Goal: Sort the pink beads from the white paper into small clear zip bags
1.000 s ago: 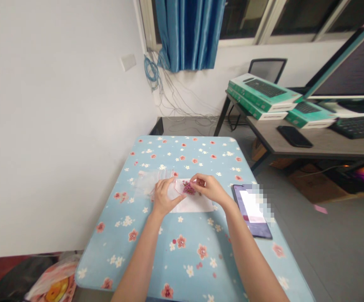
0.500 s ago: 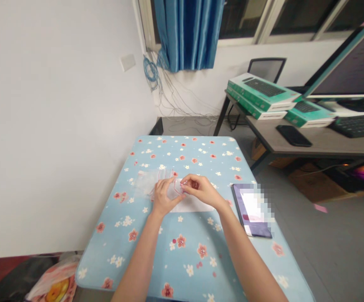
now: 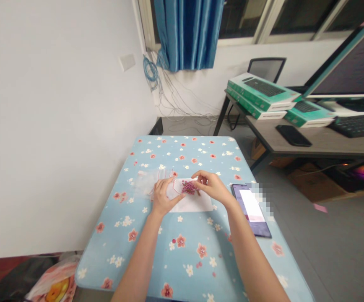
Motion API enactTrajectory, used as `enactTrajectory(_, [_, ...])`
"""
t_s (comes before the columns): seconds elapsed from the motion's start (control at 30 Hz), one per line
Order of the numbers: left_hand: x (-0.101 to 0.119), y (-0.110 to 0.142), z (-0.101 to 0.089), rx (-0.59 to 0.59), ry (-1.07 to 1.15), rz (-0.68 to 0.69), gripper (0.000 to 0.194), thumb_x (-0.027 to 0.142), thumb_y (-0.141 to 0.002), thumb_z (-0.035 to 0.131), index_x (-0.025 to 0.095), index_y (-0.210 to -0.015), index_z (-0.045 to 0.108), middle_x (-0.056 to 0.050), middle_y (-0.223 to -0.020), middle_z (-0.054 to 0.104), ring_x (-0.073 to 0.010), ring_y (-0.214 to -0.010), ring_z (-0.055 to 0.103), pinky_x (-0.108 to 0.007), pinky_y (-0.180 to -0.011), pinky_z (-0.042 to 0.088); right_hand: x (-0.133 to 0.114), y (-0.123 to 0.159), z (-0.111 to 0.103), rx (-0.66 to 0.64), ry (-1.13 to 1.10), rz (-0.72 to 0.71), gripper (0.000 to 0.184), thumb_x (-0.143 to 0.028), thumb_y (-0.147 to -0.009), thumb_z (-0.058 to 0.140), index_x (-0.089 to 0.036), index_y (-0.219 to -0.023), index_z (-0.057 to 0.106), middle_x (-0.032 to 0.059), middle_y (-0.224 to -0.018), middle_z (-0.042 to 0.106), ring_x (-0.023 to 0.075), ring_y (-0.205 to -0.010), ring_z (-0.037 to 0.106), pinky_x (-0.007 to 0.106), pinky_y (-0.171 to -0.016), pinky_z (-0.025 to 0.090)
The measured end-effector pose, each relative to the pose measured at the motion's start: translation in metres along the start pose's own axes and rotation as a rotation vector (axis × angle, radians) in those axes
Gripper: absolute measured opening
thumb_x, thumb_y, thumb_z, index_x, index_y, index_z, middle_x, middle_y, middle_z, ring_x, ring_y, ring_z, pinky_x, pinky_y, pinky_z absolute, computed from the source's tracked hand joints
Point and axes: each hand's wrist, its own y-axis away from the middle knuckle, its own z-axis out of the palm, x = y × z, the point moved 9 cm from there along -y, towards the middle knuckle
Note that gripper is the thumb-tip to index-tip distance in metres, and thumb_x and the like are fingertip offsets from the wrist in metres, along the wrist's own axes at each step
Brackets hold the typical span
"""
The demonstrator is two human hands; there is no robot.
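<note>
Tabletop [image 3: 182,264] runs well past one white sheet [image 3: 194,204] both ways; one phone [image 3: 246,205] lines its right edge. Pink buds, too small to count, lie on the sheet [image 3: 188,187]. Left hand [image 3: 163,198] rests there and on clear plastic [image 3: 142,182], thumb spread, gripping nothing visible; right hand's [image 3: 195,181] fingertips bend together at the buds, grip unclear.

Buds [image 3: 188,188] lie on a sheet [image 3: 194,204] on the table [image 3: 122,256]. Bags [image 3: 144,183] lie left of the sheet, a phone [image 3: 251,209] to its right.
</note>
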Motion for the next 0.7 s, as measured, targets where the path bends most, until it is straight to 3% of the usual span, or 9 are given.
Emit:
enactTrajectory(0.23, [-0.001,0.000,0.000,0.009,0.002,-0.009,0.056,0.052,-0.070,0.070,0.019,-0.113,0.055,-0.009,-0.101,0.066,-0.0244,-0.094,0.060,-0.039,-0.085,0.047,0.044,0.006,-0.015,-0.025,0.385,0.171,0.017,-0.028,-0.080,0.057,-0.022,-0.092,0.067,0.0017,-0.074,0.066,0.0144,-0.064,0.057,0.024,-0.059,0.034])
enactTrajectory(0.5, [-0.003,0.001,0.002,-0.005,0.011,-0.018,0.057,0.051,-0.069,0.071,0.020,-0.114,0.054,-0.009,-0.104,0.066,-0.0247,-0.096,0.059,-0.040,-0.087,0.046,0.067,0.009,-0.008,-0.114,0.437,0.273,0.011,-0.027,-0.075,0.060,-0.021,-0.081,0.067,0.0004,-0.069,0.065,0.0139,-0.064,0.057,0.023,-0.054,0.030])
enactTrajectory(0.7, [-0.003,0.001,0.002,-0.001,0.004,-0.021,0.057,0.051,-0.069,0.071,0.020,-0.114,0.054,-0.009,-0.103,0.066,-0.0250,-0.096,0.059,-0.040,-0.086,0.046,0.068,0.008,-0.005,-0.119,0.473,0.292,0.011,-0.030,-0.074,0.061,-0.021,-0.077,0.066,0.0005,-0.069,0.065,0.0129,-0.062,0.055,0.023,-0.051,0.026])
